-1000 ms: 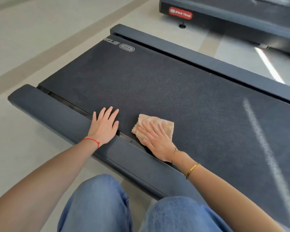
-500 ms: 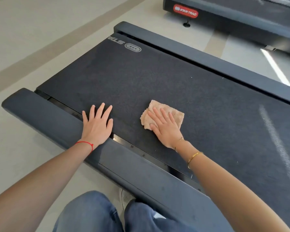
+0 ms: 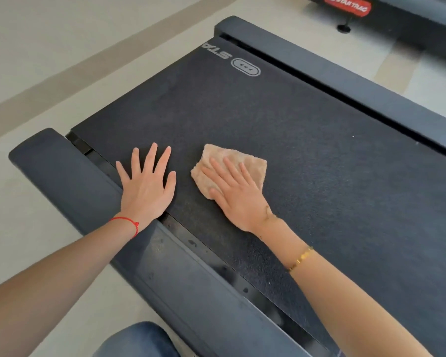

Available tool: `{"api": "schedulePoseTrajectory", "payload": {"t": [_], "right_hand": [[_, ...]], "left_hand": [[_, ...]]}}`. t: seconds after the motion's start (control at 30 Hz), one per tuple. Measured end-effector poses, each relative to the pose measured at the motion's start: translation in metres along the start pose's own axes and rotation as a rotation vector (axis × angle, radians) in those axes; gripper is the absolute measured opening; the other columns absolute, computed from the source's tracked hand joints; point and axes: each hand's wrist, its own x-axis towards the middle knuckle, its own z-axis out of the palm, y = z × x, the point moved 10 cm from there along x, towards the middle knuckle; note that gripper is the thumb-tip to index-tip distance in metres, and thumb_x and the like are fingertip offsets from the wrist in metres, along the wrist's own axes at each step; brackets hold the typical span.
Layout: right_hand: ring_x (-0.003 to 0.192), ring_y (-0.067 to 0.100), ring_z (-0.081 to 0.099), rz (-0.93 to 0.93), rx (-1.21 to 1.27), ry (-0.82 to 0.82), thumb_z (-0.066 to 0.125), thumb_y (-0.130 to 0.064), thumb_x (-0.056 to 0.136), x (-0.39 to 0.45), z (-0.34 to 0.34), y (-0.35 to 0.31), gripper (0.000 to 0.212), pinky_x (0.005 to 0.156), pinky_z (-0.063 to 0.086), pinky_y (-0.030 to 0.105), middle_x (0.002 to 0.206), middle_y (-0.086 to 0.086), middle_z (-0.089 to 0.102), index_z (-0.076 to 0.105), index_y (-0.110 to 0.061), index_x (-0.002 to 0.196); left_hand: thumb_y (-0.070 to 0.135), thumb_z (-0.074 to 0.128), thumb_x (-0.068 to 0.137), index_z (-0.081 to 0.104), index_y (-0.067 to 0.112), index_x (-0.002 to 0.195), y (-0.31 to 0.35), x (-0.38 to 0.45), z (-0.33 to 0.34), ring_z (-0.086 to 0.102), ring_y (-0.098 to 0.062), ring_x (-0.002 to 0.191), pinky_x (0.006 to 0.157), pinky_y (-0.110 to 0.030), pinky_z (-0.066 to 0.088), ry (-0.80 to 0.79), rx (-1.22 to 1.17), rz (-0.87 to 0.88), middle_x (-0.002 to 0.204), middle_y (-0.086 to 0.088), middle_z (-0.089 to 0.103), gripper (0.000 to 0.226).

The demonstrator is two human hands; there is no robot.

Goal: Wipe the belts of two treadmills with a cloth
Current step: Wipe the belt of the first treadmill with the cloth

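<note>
Cloth [image 3: 232, 168] slid further onto belt [image 3: 307, 176] since earlier frame, away from near side rail [image 3: 191, 292]. Right hand [image 3: 238, 194] flat, fingers spread, pressing cloth, not gripping. Left hand [image 3: 147, 186] at cloth's 9 o'clock, open, empty, straddling belt edge.

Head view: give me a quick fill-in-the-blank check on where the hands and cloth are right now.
1. The right hand lies flat on top of the tan ____, pressing it onto the belt.
2. The left hand wears a thin ____ string at the wrist.
3. The left hand lies partly on the belt, its heel on the near side ____.
4. The second treadmill carries a ____ brand label.

Missing words: cloth; red; rail; red
</note>
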Motion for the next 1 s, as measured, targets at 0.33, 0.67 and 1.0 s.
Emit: {"api": "schedulePoseTrajectory", "payload": {"t": [0.33, 0.67, 1.0], "right_hand": [[0.152, 0.025, -0.007, 0.397, 0.010, 0.064, 0.016, -0.041, 0.107, 0.078, -0.039, 0.140, 0.053, 0.123, -0.006, 0.044, 0.166, -0.006, -0.003, 0.006, -0.031, 0.158], [0.152, 0.026, -0.003, -0.027, -0.051, -0.032, 0.019, -0.038, 0.107, 0.169, -0.010, 0.004, 0.052, 0.121, -0.006, 0.044, 0.166, -0.004, 0.002, 0.007, -0.029, 0.158], [0.152, 0.026, -0.007, 0.337, -0.022, 0.022, 0.013, -0.041, 0.107, 0.213, -0.044, 0.118, 0.054, 0.122, -0.007, 0.045, 0.166, -0.002, -0.005, 0.005, -0.028, 0.158]], "left_hand": [[0.047, 0.016, 0.102, -0.001, 0.032, 0.159, 0.002, 0.001, 0.006, -0.001, -0.038, 0.153, 0.115, -0.072, 0.007, -0.020, 0.051, 0.001, 0.168, 0.001, 0.000, 0.061], [0.049, 0.011, 0.102, -0.008, 0.031, 0.159, 0.001, 0.005, 0.012, -0.005, -0.038, 0.153, 0.114, -0.074, 0.008, -0.044, 0.103, 0.007, 0.168, 0.000, -0.006, 0.063], [0.050, 0.002, 0.100, -0.011, 0.031, 0.158, 0.001, 0.005, 0.013, -0.006, -0.038, 0.153, 0.114, -0.073, 0.007, -0.036, 0.084, 0.004, 0.168, 0.001, -0.007, 0.063]]}}
